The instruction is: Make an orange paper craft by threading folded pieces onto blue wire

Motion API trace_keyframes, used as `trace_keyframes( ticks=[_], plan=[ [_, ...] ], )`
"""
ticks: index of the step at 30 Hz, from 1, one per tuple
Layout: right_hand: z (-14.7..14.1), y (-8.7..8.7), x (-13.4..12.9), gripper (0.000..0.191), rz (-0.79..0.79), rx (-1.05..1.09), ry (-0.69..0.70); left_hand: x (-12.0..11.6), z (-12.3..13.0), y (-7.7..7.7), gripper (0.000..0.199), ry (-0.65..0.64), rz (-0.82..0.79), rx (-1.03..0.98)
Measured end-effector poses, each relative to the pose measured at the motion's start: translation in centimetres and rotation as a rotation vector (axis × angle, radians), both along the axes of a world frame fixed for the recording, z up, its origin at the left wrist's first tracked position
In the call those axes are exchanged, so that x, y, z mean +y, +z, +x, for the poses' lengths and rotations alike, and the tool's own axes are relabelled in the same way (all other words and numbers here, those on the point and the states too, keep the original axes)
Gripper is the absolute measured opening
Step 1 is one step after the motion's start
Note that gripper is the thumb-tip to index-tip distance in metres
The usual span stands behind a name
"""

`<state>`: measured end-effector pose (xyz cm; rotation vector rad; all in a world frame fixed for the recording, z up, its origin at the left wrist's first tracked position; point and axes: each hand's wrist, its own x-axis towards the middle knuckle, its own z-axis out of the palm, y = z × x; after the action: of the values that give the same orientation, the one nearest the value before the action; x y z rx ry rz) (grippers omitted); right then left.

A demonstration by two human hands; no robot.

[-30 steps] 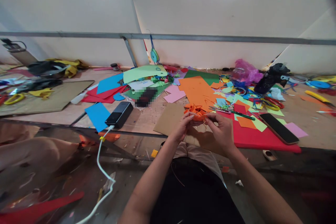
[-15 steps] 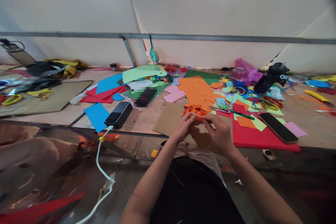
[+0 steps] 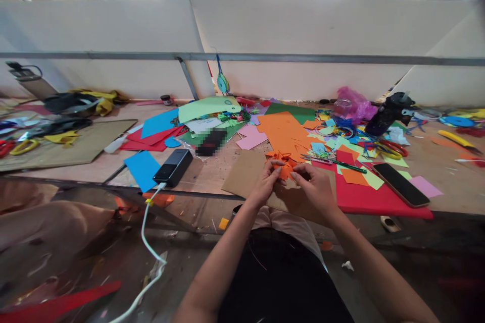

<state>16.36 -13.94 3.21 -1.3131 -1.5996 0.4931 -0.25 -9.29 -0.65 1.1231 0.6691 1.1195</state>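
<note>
Both hands meet over a brown cardboard sheet (image 3: pixel 242 171) at the table's front edge. My left hand (image 3: pixel 268 181) has its fingers closed on a small folded orange paper piece (image 3: pixel 285 171). On the other side of that piece, my right hand (image 3: pixel 311 181) pinches its edge between thumb and finger. Just beyond the fingers lies a pile of folded orange paper pieces (image 3: pixel 279 155), partly hidden by the hands. Larger orange sheets (image 3: pixel 282 128) spread out behind the pile.
A phone (image 3: pixel 401 184) and a green pen (image 3: pixel 351 166) lie on red paper (image 3: pixel 356 201) at the right. Scissors (image 3: pixel 392 149) and a dark bottle (image 3: pixel 384 113) stand farther back. Left of the cardboard, a power bank (image 3: pixel 173 167) has a white cable hanging off the edge.
The orange piece between my hands has been turned so more of its face shows. My fingers have shifted slightly around it, and the camera view has tilted up a little.
</note>
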Motion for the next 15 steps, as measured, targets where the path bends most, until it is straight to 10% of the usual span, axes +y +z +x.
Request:
trace_keyframes(
  ticks=[15],
  plan=[
    [-0.72, -0.18, 0.79, 0.031, -0.120, -0.109, 0.106, 0.03, 0.31, -0.10, 0.034, 0.077, 0.030, 0.123]
  ],
)
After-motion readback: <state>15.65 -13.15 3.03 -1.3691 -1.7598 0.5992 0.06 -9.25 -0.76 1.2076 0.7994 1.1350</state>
